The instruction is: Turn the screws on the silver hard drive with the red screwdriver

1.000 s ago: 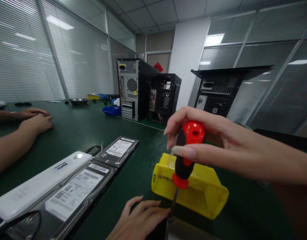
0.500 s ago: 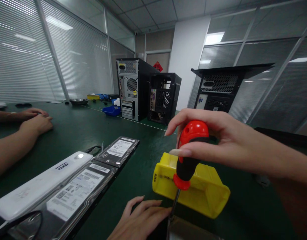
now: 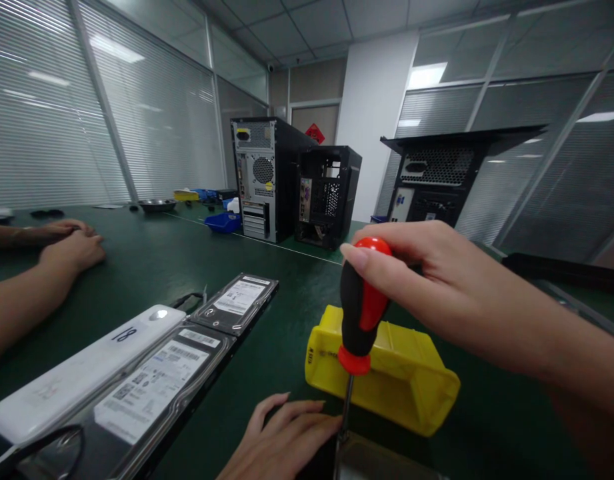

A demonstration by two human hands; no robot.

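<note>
My right hand is closed around the handle of a red and black screwdriver, thumb near the top of the grip. The screwdriver stands nearly upright, its metal shaft reaching down to the edge of a flat metal-coloured part cut off by the bottom of the view. Low in the middle lies my left hand, fingers stretched out and slightly apart. Its fingertips reach the part's edge beside the shaft's lower end. Just behind the screwdriver, a yellow plastic bin rests tipped on the green table.
To the left lie two hard drives and a white bar marked 18. Another person's hands rest at the far left. Computer cases and a blue bin stand at the back.
My right hand has turned and shifted its grip on the screwdriver: the thumb has moved up and left. The handle has rotated and stands more upright. My left hand stays put.
</note>
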